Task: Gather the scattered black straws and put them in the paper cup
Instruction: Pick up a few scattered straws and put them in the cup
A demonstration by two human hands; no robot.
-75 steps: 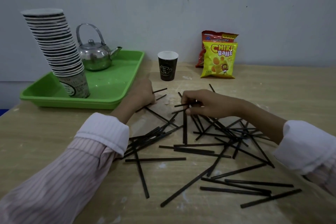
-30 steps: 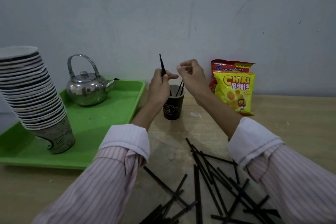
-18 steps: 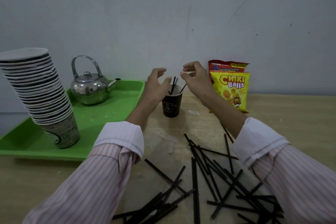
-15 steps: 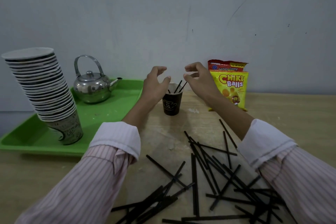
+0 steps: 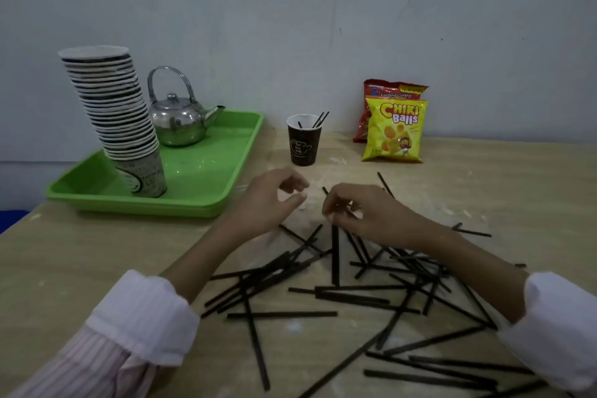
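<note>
Matt pale wood-look laminate on the surface [image 5: 97, 268], smudged with whitish dusty patches; the black straws [image 5: 335, 255] look thin and matt, plastic or paper, can't tell which. The tray [image 5: 206, 178] is glossy green plastic, the kettle [image 5: 177, 119] polished shiny metal with reflections, and the stack of cups [image 5: 113, 100] and the dark paper cup [image 5: 302, 145] are matt printed paper with white rims. The snack bags [image 5: 394, 129] are glossy crinkled plastic film, the wall [image 5: 290, 10] flat matt paint with scuffs, and the sleeves [image 5: 142, 310] soft striped cloth with plain white cuffs.
</note>
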